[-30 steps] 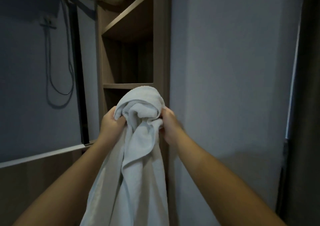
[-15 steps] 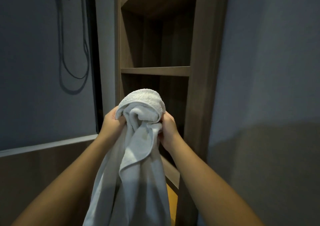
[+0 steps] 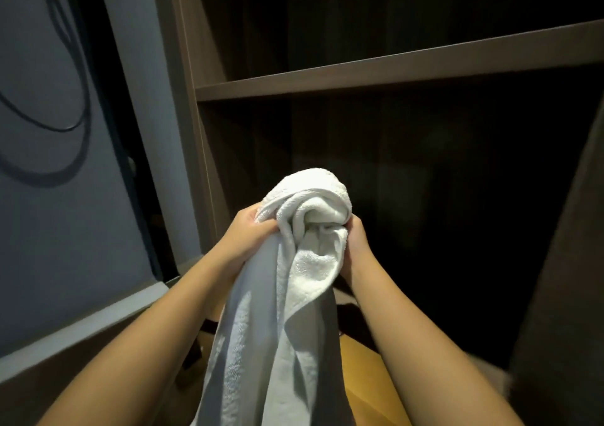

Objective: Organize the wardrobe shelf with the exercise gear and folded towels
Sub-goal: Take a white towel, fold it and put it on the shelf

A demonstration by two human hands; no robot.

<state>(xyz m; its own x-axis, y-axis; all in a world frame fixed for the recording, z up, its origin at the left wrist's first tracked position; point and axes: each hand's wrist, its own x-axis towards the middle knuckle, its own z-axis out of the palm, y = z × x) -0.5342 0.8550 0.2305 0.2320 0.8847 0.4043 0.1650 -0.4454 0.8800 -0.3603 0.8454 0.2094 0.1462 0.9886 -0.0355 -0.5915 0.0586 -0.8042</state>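
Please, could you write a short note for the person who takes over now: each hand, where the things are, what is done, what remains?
Left hand: grips the white towel at its bunched top, from the left.
Right hand: grips the same bunch from the right.
Towel: held in the air before the open wardrobe, lower than the shelf board; bunched, not folded, tail hanging down.
Done: nothing visibly placed; the compartments are too dark to check.
To do: fold the towel, set it on a shelf. No exercise gear in view.
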